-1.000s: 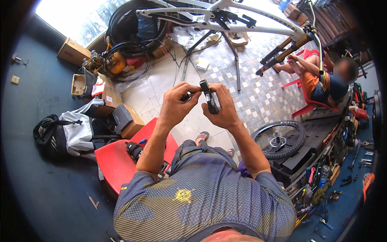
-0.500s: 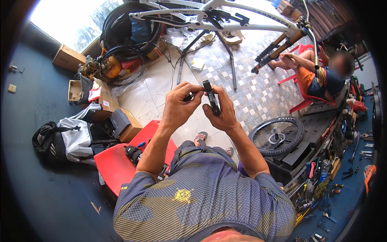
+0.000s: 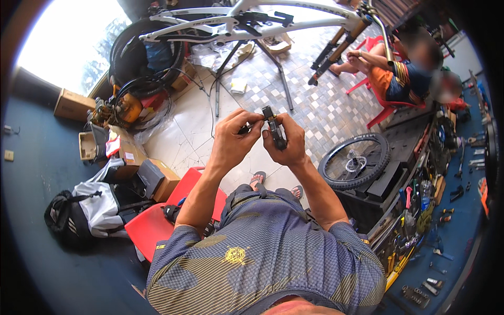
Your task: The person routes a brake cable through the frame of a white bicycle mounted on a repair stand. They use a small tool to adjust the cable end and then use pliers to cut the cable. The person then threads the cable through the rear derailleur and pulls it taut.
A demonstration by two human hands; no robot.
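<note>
In front of my chest, my right hand (image 3: pixel 290 139) is closed round a narrow black bicycle part (image 3: pixel 274 129), held tilted with its top end free above the fingers. Its exact kind is too small to make out. Close on its left, my left hand (image 3: pixel 232 137) has thumb and forefinger pinched together against the part's upper side. A short dark piece (image 3: pixel 244 129) shows inside the curled fingers of that hand; what it is I cannot make out.
A white bicycle frame (image 3: pixel 294 25) hangs on a stand ahead. A wheel (image 3: pixel 355 160) lies on a black bench at right, beside many tools. A red chair (image 3: pixel 144 227) stands at left, near cardboard boxes (image 3: pixel 167 178). Someone in orange shorts (image 3: pixel 382 81) sits at far right.
The whole view has swung slightly, so the frame, the wheel and the seated person appear farther left. Both hands keep their grip, and the black part has turned a little.
</note>
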